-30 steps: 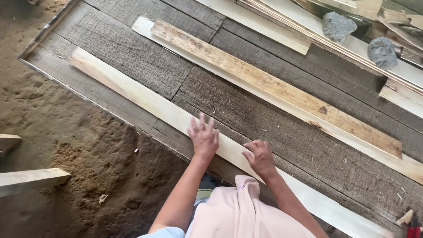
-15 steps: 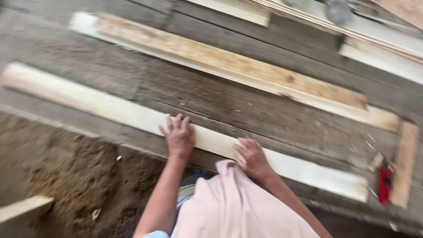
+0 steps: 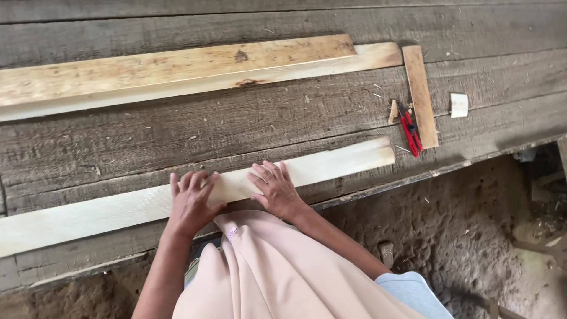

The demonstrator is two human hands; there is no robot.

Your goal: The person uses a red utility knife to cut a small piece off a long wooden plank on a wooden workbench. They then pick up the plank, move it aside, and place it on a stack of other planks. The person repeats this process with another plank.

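A long pale wooden slat [image 3: 331, 165] lies along the near edge of a grey plank bench [image 3: 177, 130]. My left hand [image 3: 192, 201] rests flat on the slat with fingers spread. Just right of it, my right hand [image 3: 274, 189] also lies flat on the slat, palm down. Neither hand grips anything. The slat's right end stops near the middle right of the bench. A pale pink cloth [image 3: 277, 272] hangs below my arms and hides part of the bench edge.
A wider yellowish board [image 3: 177, 65] lies on another pale board further back. A short wooden strip [image 3: 420, 94] lies crosswise at the right, a red tool [image 3: 409, 130] beside it, and a small pale block [image 3: 459, 104]. Brown dirt ground [image 3: 472, 236] lies below the bench edge.
The view has swung to the right, bringing the slat's right end, the red tool and the short strip into sight. Both hands stay flat on the slat.
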